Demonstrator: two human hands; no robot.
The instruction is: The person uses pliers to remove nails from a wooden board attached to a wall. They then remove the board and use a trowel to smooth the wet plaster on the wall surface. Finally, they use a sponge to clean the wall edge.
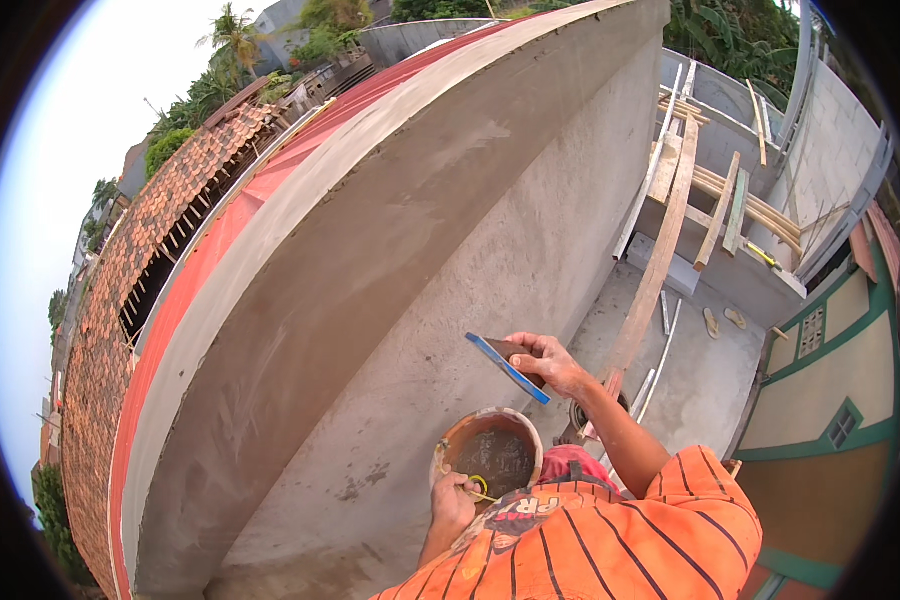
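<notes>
My right hand grips a plastering float with a blue face and a dark brown back, held tilted in the air close to the grey wall. Below it is a round bucket with a mortar-smeared rim, partly filled with wet grey mortar. My left hand is closed over the near left side of the bucket's rim. Beside those fingers shows a small yellow loop; its kind is unclear. The float is above the bucket and apart from it.
A rendered wall with a darker upper band curves along my left. Past its top are a red roof edge and tiled roof. A long wooden plank runs ahead. Sandals lie on the concrete floor below.
</notes>
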